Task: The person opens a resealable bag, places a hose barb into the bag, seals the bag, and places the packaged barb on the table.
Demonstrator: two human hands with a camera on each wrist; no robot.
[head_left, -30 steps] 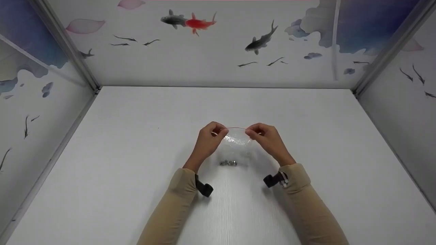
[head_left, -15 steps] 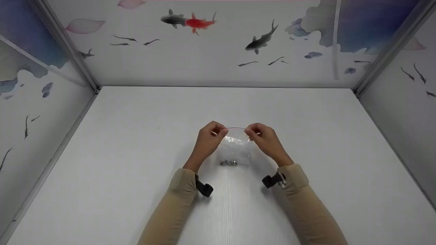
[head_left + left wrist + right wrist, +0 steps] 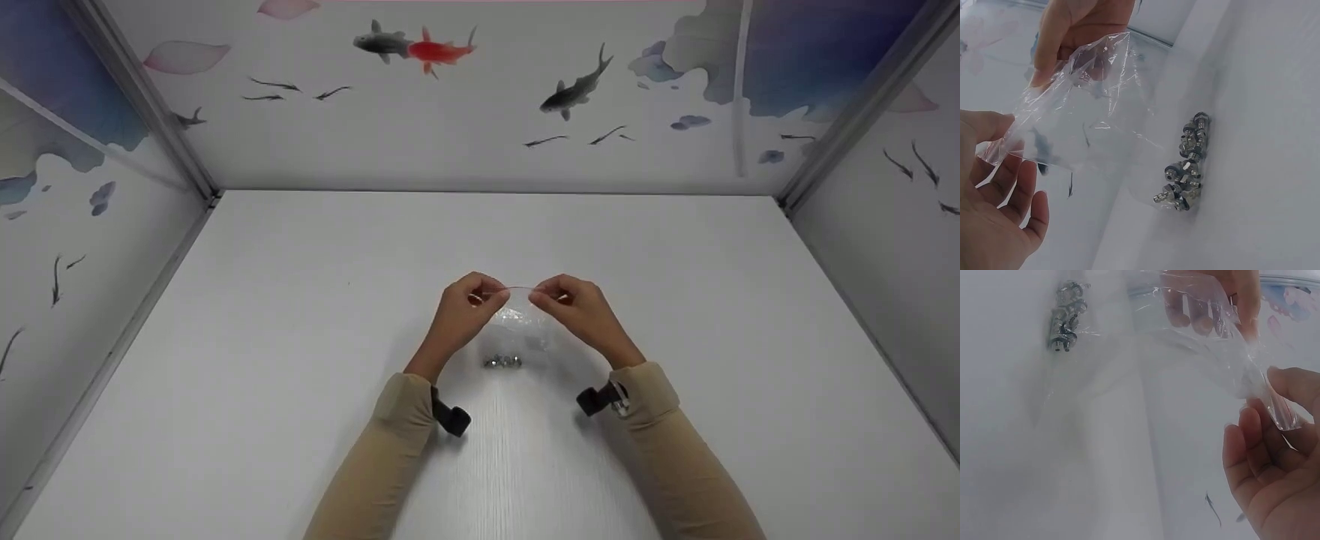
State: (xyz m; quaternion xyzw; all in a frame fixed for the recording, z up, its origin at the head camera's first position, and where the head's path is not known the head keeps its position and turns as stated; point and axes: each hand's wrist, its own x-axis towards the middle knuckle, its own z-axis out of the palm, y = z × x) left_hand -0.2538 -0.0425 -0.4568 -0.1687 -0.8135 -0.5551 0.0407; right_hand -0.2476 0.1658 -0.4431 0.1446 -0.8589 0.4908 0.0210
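Observation:
A clear plastic zip bag (image 3: 517,322) with a thin reddish line along its top edge hangs between the two hands. My left hand (image 3: 469,304) pinches one top corner between thumb and fingertips. The opposite corner is pinched by my right hand (image 3: 577,304) in the same way. Several small silvery metal fittings (image 3: 1185,163) lie gathered along the bottom of the bag, their exact kind hard to tell. In the right wrist view the metal fittings (image 3: 1067,318) show through the film, and the plastic is creased near the fingers.
The bag is over a white table (image 3: 300,450). Printed panels with fish stand behind (image 3: 480,150) and at both sides. A black wrist camera (image 3: 450,420) sits on the left wrist, another wrist camera (image 3: 596,401) on the right.
Both hands have moved slightly closer together and a little lower, narrowing the stretch of bag edge between them. The fittings stay in nearly the same spot.

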